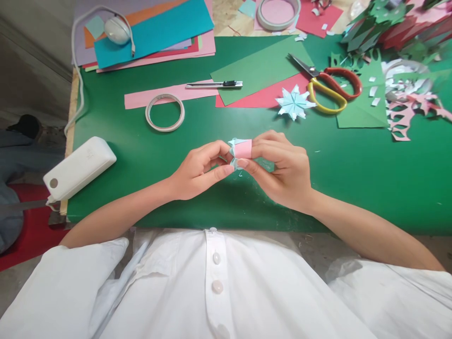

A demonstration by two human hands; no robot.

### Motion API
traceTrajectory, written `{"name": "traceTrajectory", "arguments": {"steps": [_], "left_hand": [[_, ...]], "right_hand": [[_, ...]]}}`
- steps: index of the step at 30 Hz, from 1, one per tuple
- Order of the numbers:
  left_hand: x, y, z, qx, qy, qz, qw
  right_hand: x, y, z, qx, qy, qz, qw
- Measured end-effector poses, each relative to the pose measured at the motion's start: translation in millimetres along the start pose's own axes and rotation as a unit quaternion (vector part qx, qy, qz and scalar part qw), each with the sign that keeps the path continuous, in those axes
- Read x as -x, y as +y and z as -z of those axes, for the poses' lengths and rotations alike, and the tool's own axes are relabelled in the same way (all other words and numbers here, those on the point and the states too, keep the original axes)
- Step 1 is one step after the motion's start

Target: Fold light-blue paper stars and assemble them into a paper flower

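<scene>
A: Where is the little paper thing?

B: Up between the two hands, over the near part of the green surface [353, 183]. It's a pink paper piece [244, 149] with folded light blue paper [232, 149] at its left side.

A: Who has it?

B: Both! The right hand [284, 165] pinches the pink side. The left hand [194, 172] has its fingers close together, holding the blue side. Neither is nearer.

A: Which way is it long?

B: The blue folds seem to go away from the white shirt [254, 278], across the line between the hands. The pink looks almost square. I think what matters is where blue meets pink.

A: What's around?

B: A light blue star [294, 101] lies past the right hand, touching the scissors [335, 89]. Past the left hand, a tape roll [165, 128] sits partly on a pink strip [197, 94]. A cutter [214, 85] lies there too.

A: Anything in the way?

B: Just the fingers, hiding some of it. The other things lie apart.
</scene>
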State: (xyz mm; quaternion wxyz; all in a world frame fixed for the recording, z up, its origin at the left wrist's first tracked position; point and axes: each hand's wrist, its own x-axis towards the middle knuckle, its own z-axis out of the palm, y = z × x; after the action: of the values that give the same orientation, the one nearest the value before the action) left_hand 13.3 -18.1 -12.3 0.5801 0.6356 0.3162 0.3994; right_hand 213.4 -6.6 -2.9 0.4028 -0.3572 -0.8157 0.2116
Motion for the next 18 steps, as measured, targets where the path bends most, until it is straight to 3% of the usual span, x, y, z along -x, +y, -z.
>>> {"name": "traceTrajectory", "arguments": {"steps": [4, 18], "left_hand": [[-2.6, -1.9, 3.7, 0.007, -0.022, -0.014, 1.000], [-2.1, -3.6, 3.4, 0.024, -0.002, 0.023, 0.999]], "right_hand": [[-1.6, 4.1, 2.1, 0.006, -0.008, 0.022, 1.000], [-1.1, 7.9, -0.7, 0.037, -0.006, 0.057, 0.998]]}}
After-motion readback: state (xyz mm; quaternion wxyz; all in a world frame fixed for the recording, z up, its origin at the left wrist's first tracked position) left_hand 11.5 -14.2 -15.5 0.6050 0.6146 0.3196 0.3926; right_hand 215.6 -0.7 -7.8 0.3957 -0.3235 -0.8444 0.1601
